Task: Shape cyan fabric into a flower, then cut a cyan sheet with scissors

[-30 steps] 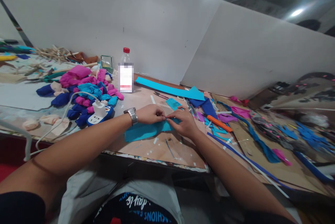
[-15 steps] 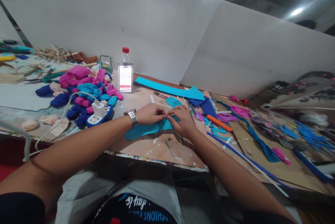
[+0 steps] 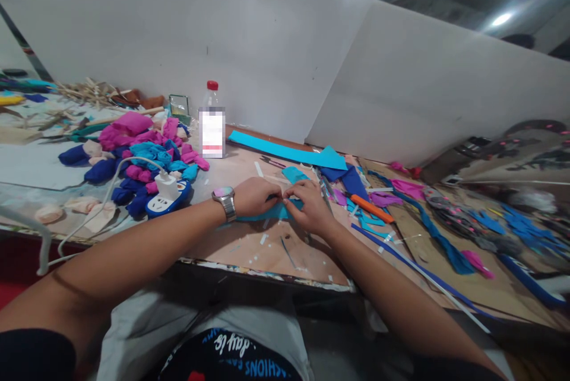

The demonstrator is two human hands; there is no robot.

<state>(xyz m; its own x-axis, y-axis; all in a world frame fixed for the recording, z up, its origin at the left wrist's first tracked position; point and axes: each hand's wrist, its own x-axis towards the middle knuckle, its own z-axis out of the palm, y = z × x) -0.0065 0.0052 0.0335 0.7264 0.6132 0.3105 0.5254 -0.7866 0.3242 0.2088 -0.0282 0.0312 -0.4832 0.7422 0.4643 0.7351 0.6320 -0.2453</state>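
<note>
Both hands meet at one edge of a light blue strip [image 3: 263, 213], which looks like crepe paper. My left hand [image 3: 255, 196], with a watch [image 3: 225, 200] on its wrist, pinches the strip with thumb and fingertips. My right hand [image 3: 312, 206] pinches it just beside, the fingertips of both hands nearly touching. Much of the strip lies hidden under the left hand and forearm. Just beyond the fingers is a small light blue piece [image 3: 294, 175]. A longer light blue strip [image 3: 285, 152] stretches along the back of the table.
A red-capped bottle [image 3: 212, 126] stands near the wall. To the left are a power strip [image 3: 169, 198] with a plugged-in cable and a heap of pink and blue crepe flowers [image 3: 138, 155]. An orange cutter knife [image 3: 370, 209] and paper scraps lie at the right. The table edge [image 3: 267, 274] is close.
The light blue strip has swung away from me and shows narrower, now mostly behind my left hand. My left wrist has turned, bringing the watch face into view. Both hands stay together.
</note>
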